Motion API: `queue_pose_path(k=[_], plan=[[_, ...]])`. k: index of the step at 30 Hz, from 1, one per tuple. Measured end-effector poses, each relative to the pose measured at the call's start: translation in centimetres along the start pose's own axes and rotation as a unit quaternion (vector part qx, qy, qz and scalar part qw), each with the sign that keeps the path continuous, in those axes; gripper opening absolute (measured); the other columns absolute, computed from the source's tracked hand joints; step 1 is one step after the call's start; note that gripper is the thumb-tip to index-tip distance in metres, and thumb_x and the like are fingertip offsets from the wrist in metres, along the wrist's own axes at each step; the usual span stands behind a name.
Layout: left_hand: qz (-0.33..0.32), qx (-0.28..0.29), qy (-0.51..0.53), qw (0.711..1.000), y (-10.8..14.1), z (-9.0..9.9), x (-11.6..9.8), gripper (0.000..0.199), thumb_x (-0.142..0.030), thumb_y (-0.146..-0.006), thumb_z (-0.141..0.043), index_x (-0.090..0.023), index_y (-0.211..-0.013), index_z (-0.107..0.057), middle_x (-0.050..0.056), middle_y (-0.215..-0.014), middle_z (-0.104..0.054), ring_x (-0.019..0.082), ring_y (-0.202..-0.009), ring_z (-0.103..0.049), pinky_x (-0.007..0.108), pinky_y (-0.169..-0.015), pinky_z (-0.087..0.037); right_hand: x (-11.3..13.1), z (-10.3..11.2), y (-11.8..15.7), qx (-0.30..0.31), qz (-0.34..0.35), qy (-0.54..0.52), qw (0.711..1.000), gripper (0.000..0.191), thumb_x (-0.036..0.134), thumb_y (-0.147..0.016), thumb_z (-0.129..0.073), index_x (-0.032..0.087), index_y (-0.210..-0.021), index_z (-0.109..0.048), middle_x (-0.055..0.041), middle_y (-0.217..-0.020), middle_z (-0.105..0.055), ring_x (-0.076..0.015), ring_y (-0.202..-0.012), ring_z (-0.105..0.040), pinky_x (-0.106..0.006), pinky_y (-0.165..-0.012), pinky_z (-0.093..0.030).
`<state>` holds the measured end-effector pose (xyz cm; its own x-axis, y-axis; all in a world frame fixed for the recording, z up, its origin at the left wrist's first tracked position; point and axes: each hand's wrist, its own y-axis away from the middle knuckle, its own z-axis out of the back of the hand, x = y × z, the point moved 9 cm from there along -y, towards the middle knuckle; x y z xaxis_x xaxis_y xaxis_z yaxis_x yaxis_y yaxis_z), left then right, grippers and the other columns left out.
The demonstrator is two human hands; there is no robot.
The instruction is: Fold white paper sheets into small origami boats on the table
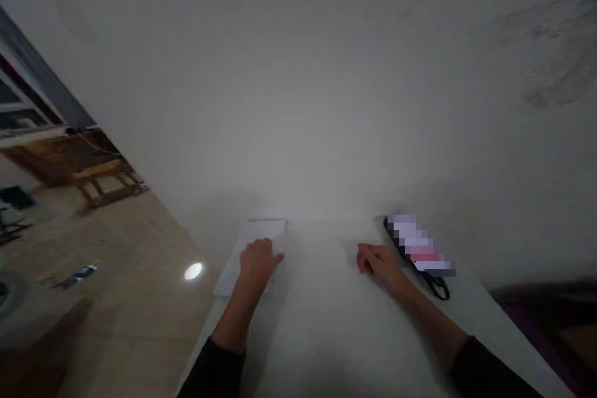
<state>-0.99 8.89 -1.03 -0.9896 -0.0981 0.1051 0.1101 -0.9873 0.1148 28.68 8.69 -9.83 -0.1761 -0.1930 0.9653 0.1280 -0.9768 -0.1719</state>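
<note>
L hand [256, 258]: lying over flat white rectangular paper sheet or thin pad [232, 267], far L side of smooth white tabletop [321, 323]. Fingers curling under, approx. half closed, thumb sticking out toward pad's R edge. Can't tell if fingertips are pinching paper or just pressing on top.

R hand [380, 264]: hovering or resting at tabletop, R of centre; can't tell which. Fingers bending into loose curl, nearly closed; nothing visibly showing in them, but inside of curl is hidden. Sitting just beside dark-edged, slab-shaped phone w/ bright, pixelated screen [415, 242]; black looped strap [438, 286] trailing at near end.

Handling (judging by looks): pad prob. light, flexing easily if only a few sheets, stiffer if bound; count unclear. Likely sliding on smooth top, creasing if gripped hard. Best hold prob. at near L corner, thumb over, fingers under, or flat palm steadying middle. Phone likely heavier for its size, rigid, slick, screen fragile; better taking it by long sides, keeping fingers off glass. Strap looking soft, poss. snagging.

Pale wall [303, 106] standing directly behind tabletop.
</note>
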Motion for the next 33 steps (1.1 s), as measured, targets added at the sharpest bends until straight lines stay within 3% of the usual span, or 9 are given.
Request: queue_pose_path(k=[5, 11, 20, 33], plan=[[-0.031, -0.012, -0.018, 0.999, 0.2, 0.0, -0.2, 0.030, -0.034, -0.088, -0.051, -0.012, -0.102, -0.066, 0.019, -0.103, -0.069, 0.031, -0.105, -0.064, 0.037, -0.086, -0.049, 0.6, -0.2, 0.0, 0.004, 0.002, 0.001, 1.000, 0.062, 0.053, -0.093, -0.042, 0.017, -0.046, -0.062, -0.0020, -0.051, -0.053, -0.0105, -0.044, -0.042, -0.028, -0.049, -0.029], [-0.057, -0.028, -0.013, 0.998, 0.3, 0.0, -0.9, 0.042, -0.050, -0.083, -0.057, -0.011, -0.093, -0.069, 0.021, -0.099, -0.069, 0.035, -0.100, -0.065, 0.040, -0.082, -0.049, 0.8, -0.1, -0.1, 0.001, -0.003, 0.012, 1.000, 0.062, 0.053, -0.093, -0.042, 0.018, -0.047, -0.063, -0.0021, -0.053, -0.053, -0.0107, -0.044, -0.042, -0.028, -0.050, -0.030], [-0.092, -0.008, 0.046, 0.995, -0.7, -0.2, -0.1, 0.022, -0.028, -0.078, -0.059, -0.014, -0.086, -0.074, 0.016, -0.093, -0.073, 0.030, -0.094, -0.068, 0.038, -0.086, -0.048, 1.0, -0.1, -0.1, 0.007, -0.008, 0.004, 1.000, 0.062, 0.054, -0.092, -0.043, 0.017, -0.047, -0.062, -0.0020, -0.055, -0.054, -0.0102, -0.045, -0.043, -0.027, -0.049, -0.031], [-0.074, 0.011, 0.064, 0.995, -1.1, -0.3, 1.1, 0.017, -0.021, -0.077, -0.063, -0.015, -0.086, -0.076, 0.014, -0.099, -0.074, 0.028, -0.097, -0.069, 0.033, -0.084, -0.047, 0.9, 0.0, 0.0, -0.006, -0.013, -0.006, 1.000, 0.060, 0.055, -0.090, -0.045, 0.018, -0.046, -0.062, -0.0018, -0.052, -0.053, -0.0100, -0.043, -0.042, -0.027, -0.047, -0.030]])
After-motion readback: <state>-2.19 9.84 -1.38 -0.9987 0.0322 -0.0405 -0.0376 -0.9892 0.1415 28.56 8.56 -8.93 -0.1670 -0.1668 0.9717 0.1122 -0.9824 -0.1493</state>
